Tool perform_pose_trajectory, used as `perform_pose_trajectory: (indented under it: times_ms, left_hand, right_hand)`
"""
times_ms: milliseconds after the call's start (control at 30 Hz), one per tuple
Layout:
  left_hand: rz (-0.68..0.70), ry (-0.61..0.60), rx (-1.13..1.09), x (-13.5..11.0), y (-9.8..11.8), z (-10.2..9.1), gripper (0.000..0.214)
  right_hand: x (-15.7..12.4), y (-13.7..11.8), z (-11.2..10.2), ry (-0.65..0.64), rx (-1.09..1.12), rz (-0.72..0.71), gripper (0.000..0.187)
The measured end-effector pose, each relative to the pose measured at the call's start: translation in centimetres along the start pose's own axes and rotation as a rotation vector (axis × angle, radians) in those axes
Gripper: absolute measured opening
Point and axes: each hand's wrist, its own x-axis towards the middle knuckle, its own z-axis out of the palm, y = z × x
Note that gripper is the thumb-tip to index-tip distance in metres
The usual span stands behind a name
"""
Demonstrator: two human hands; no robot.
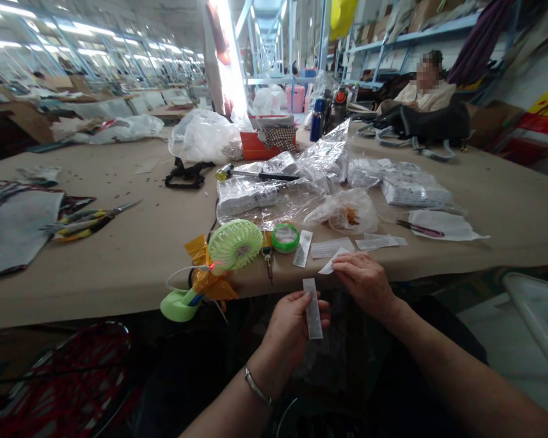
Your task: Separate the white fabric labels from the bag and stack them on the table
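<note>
My left hand (296,313) is closed on a narrow white strip (314,316), the thumb pressing on its face, just off the table's front edge. Over that edge, my right hand (365,281) pinches another white slip (332,263), its free corner pointing left. Beyond the hands lie a pale label strip (303,248), a printed label sheet (329,248) and further label strips (376,241). A green round tin (285,237) with whitish contents sits left of them. A small screwdriver-like tool (267,264) lies beside the tin.
A green fan (235,244) with orange tape stands at the front edge. Behind are a clear bag (346,210), plastic-wrapped white bundles (250,191) with a hammer (255,174), and scissors (93,220) at left. A seated person (422,88) is at far right.
</note>
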Motion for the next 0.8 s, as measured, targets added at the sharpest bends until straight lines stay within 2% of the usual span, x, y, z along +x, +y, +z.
perform_pose_trajectory:
  times_ms: [67, 167, 267, 400, 667, 733, 800]
  left_hand:
    - [-0.025, -0.06, -0.027, -0.2, 0.2, 0.2, 0.014]
    - [-0.004, -0.19, -0.091, -0.3, 0.3, 0.3, 0.013]
    - [0.028, -0.222, -0.162, -0.5, 0.2, 0.3, 0.011]
    - [0.026, -0.265, -0.205, -0.6, 0.0, 0.2, 0.017]
    - [0.012, -0.206, -0.13, -0.5, -0.5, 0.5, 0.013]
    - [-0.017, -0.153, -0.074, -0.6, -0.4, 0.5, 0.013]
    - [-0.045, -0.091, -0.022, -0.8, -0.3, 0.5, 0.013]
  right_hand:
    - [-0.4, -0.7, -0.2, 0.043, 0.128, -0.044, 0.013]
    - [-1.0, -2.3, -0.2, 0.016, 0.287, -0.187, 0.013]
    - [-1.5, -3.4, 0.0, -0.041, 0.323, -0.28, 0.013]
    - [-1.9, -3.3, 0.3, -0.084, 0.309, -0.307, 0.013]
    - [-2.3, -2.9, -0.5, -0.074, 0.252, -0.283, 0.015]
    - [-2.2, -1.5, -1.3, -0.044, 0.159, -0.199, 0.023]
    - [-2.2, 0.6, -2.1, -0.006, -0.021, -0.029, 0.035]
